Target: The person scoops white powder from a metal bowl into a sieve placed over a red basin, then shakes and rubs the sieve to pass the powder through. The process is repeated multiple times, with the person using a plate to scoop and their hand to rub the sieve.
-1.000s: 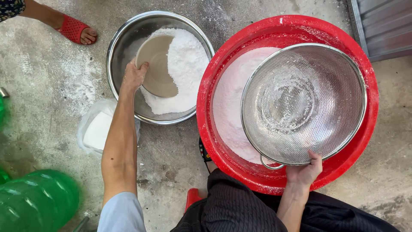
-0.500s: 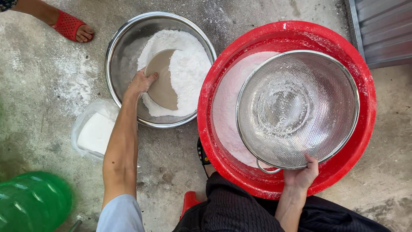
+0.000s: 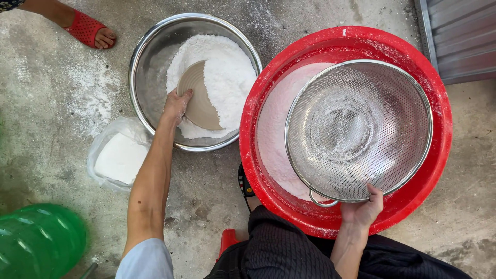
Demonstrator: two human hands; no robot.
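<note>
Bare grey concrete floor point(image 3: 46, 62), rough, stained, dusted with white powder patches at left. Corrugated grey metal sheet point(image 3: 460, 36) at top right corner. Green plastic container point(image 3: 36, 240) at lower left. Clear plastic bag of white powder point(image 3: 116, 155) lying on floor. Another person's foot in red sandal point(image 3: 88, 28) top left. Even daylight, soft shadows.

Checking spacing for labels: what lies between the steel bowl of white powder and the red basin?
Head view: only a narrow strip of bare concrete floor shows between the steel bowl and the red basin; at their closest the rims nearly touch.
</note>
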